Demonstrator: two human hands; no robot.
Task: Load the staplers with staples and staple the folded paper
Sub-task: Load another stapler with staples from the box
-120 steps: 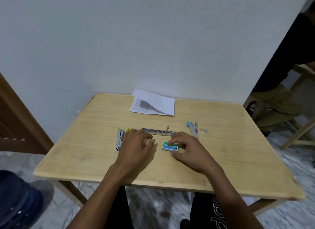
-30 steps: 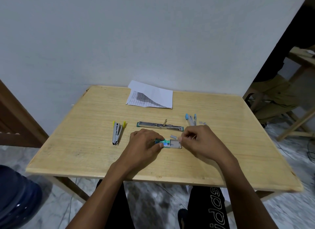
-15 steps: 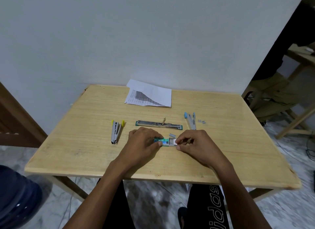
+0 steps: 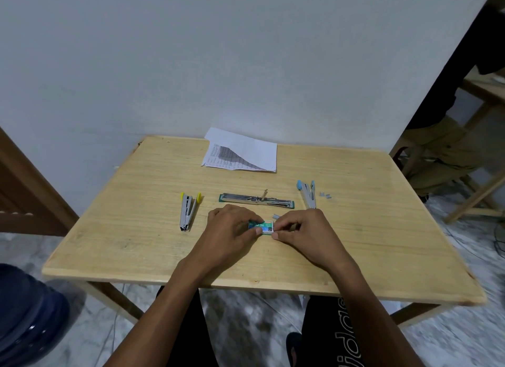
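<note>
Staple box (image 4: 261, 227) sits on the wooden table (image 4: 136, 230), near the front centre, pinched from both ends. Left hand (image 4: 232, 230) has thumb and fingertips closed on its left end; right hand (image 4: 303, 230) has thumb and forefinger closed on its right end. Loose staple strip (image 4: 276, 216) lies just behind the box. Green stapler (image 4: 257, 198), opened flat, lies behind the hands; yellow stapler (image 4: 188, 209) to the left, blue stapler (image 4: 308, 193) to the right with loose staples (image 4: 326, 195) beside it. Folded paper (image 4: 241, 155) at the far edge.
</note>
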